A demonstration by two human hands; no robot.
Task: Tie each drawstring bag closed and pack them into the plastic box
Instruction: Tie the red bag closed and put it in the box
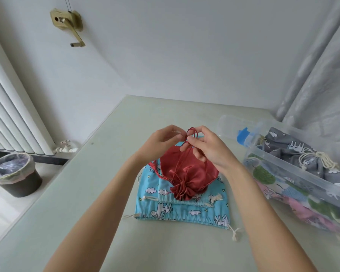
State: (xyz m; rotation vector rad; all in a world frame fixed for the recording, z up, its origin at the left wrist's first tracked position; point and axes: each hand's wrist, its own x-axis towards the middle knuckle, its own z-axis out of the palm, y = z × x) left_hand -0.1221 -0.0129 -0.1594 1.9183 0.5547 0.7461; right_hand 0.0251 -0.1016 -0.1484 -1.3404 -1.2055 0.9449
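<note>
Forearms reach in from the table's near edge toward a stack of bags a little past the middle. Nearest lie two blue cartoon-print bags point(183, 213), flat and overlapping, their cream cords loose at the corners, so I'd judge them untied. On top of them rests the red satin bag point(186, 173), its mouth already gathered into a tight ruffle facing the near edge. From that ruffle the red cord point(178, 163) runs up and away to both hands, held just above the bag. The left hand point(163, 141) pinches the cord between thumb and fingertips; the right hand point(208, 148) has its fingers curled around a small loop of the same cord.

This looks like the tying step: a knot being formed, not yet cinched. Next, I'd guess, comes threading the end through the loop and pulling snug against the ruffle without slackening the gather.

Along the right edge stands the clear plastic box point(294, 171), a tied grey bag point(294, 154) on top of others inside. Beyond it lies its lid point(234, 128).
</note>
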